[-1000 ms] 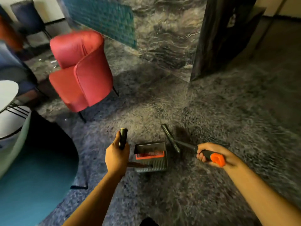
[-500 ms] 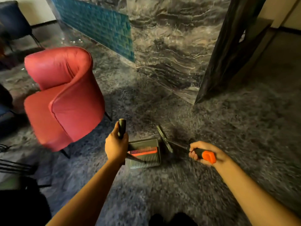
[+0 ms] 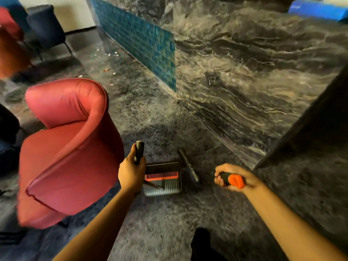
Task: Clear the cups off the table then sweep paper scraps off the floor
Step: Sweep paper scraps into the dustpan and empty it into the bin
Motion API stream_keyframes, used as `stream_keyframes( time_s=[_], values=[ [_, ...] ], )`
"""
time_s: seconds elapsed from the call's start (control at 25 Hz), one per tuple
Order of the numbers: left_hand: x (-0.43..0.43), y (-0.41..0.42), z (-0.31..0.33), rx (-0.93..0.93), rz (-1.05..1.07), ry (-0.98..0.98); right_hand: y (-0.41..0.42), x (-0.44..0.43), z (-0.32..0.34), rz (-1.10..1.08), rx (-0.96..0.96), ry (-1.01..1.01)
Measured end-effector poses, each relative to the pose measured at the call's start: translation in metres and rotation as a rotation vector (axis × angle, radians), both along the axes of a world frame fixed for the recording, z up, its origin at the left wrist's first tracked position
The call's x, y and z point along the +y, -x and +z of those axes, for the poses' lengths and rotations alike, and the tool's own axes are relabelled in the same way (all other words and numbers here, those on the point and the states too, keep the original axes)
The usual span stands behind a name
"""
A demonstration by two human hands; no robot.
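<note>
Sweeping step; cups out of view. Grips: left hand round upright dark handle of grey orange-combed dustpan; right hand, fingers curled, round black-and-orange broom handle. White paper scraps on floor well ahead by teal tiled wall; next, walk tools there.

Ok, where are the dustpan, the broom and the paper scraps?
dustpan (image 3: 162, 176): head view, on its red comb.
broom (image 3: 236, 180): head view, on the handle's orange end.
paper scraps (image 3: 108, 54): head view, on one far white bit.

i count two hands, left hand and right hand, one dustpan, one broom, one red armchair up close, one dark chair, and paper scraps too small to tally.
</note>
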State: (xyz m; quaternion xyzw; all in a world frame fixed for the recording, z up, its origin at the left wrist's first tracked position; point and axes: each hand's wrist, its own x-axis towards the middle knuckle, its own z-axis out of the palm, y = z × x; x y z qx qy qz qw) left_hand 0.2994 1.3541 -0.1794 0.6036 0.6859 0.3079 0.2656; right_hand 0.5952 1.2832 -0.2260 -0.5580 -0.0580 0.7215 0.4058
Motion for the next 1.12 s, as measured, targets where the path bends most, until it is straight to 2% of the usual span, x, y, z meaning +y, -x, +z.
stream_keyframes(
  time_s=[0.12, 0.32, 0.56, 0.8, 1.12],
  values=[
    [0.094, -0.026, 0.011, -0.004, 0.084, -0.004, -0.038, 0.120, 0.009, 0.162, -0.135, -0.008],
    [0.258, -0.049, 0.014, -0.013, 0.186, -0.031, -0.072, 0.321, 0.011, 0.300, -0.196, 0.004],
    [0.474, -0.054, -0.006, -0.037, 0.248, -0.010, -0.077, 0.559, 0.006, 0.394, -0.185, -0.029],
    [0.679, -0.041, 0.009, 0.012, 0.255, -0.001, -0.061, 0.794, 0.025, 0.432, -0.176, 0.027],
    [0.960, -0.013, -0.009, 0.085, 0.367, 0.092, -0.056, 1.115, -0.029, 0.568, -0.181, -0.027]
  ],
)
